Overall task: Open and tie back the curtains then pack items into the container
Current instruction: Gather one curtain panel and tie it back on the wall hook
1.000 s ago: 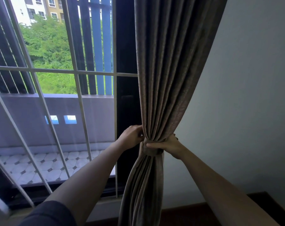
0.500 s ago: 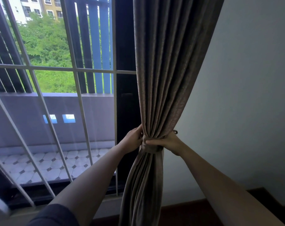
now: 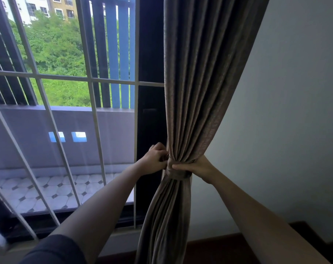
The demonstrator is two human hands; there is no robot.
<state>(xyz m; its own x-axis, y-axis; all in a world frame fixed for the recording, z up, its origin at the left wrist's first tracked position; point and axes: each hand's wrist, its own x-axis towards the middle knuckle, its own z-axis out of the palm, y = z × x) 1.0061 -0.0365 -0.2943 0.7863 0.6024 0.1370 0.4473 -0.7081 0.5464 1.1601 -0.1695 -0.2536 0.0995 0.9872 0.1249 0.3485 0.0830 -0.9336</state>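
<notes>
Now cinching the tie band (image 3: 178, 173) around the gathered curtain (image 3: 200, 92) at 6 o'clock. Left hand (image 3: 155, 160) clenched on its end; right hand (image 3: 197, 166) gripping the bunch to keep folds tight.

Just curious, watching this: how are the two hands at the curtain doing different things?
The left hand is curled at the window side of the curtain, fingers pinching at the tie band. The right hand comes from the wall side, wrapped around the gathered bunch. Both sit level at the band.

Both arms stretched forward and up, bare forearms converging. Left hand (image 3: 155, 161) curled into a loose fist, fingers pinched together, knuckles up. Right hand (image 3: 195, 167) wrapped closed, thumb pointing left, wrist bent. Dark sleeve (image 3: 55, 250) on left upper arm.
</notes>
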